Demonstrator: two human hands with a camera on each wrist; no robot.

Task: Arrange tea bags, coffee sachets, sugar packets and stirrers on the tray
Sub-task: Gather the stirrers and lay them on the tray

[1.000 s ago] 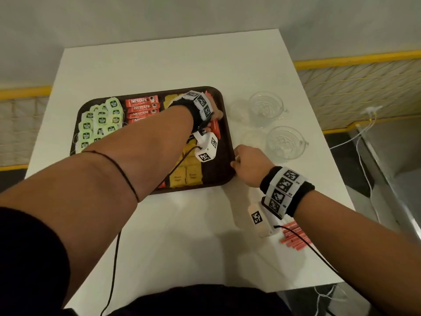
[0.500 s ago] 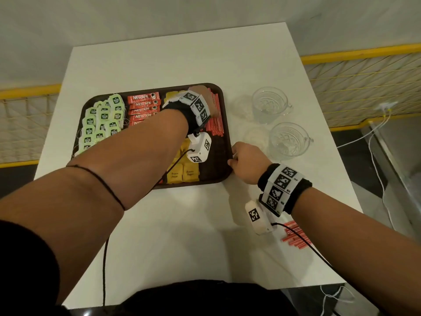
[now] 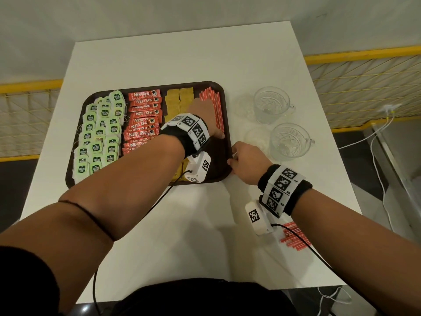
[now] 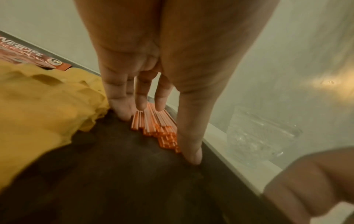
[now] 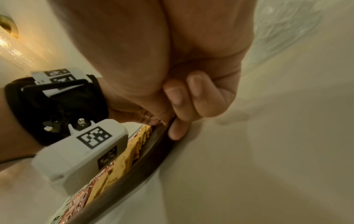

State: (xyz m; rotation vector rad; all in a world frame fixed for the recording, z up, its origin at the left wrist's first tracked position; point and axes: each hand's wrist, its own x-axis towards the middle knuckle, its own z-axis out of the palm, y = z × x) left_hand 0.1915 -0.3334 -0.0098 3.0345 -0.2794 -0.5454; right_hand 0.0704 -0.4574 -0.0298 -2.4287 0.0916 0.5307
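A dark brown tray (image 3: 219, 160) holds green tea bags (image 3: 100, 133), red coffee sachets (image 3: 143, 108), yellow sugar packets (image 3: 178, 99) and a row of red-and-white stirrers (image 3: 213, 103) along its right side. My left hand (image 3: 205, 114) lies over the stirrers (image 4: 153, 121) with straight fingers (image 4: 140, 97). Its outer fingers touch the tray floor (image 4: 114, 174) on either side of the bundle. My right hand (image 3: 241, 160) grips the tray's right rim (image 5: 134, 166), fingers (image 5: 184, 106) curled around the edge.
Two clear glass cups (image 3: 271, 106) (image 3: 288, 140) stand on the white table right of the tray. A loose bunch of stirrers (image 3: 293, 236) lies near the table's front right edge, under my right forearm. Yellow railings run behind both sides.
My left hand has drawn back toward me along the stirrers, so their far ends now show beyond it. The right hand has stayed on the tray rim.
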